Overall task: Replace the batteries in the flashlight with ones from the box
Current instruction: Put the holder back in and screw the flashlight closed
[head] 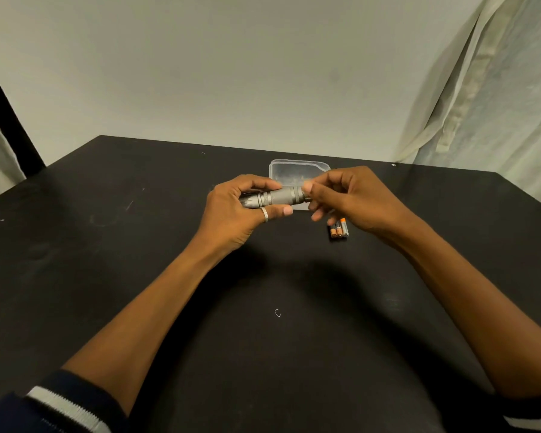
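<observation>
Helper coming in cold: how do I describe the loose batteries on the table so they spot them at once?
On the black table, find the clear box near the far edge. Nearer than it, partly under the right hand, a few small batteries lie side by side. Orange bands mark them out from the grey flashlight gripped in the left hand.

a single wide-angle head-worn camera looked forward and down, close over the matte black tabletop [107, 260], toward the plain pale wall [231, 73]
</observation>
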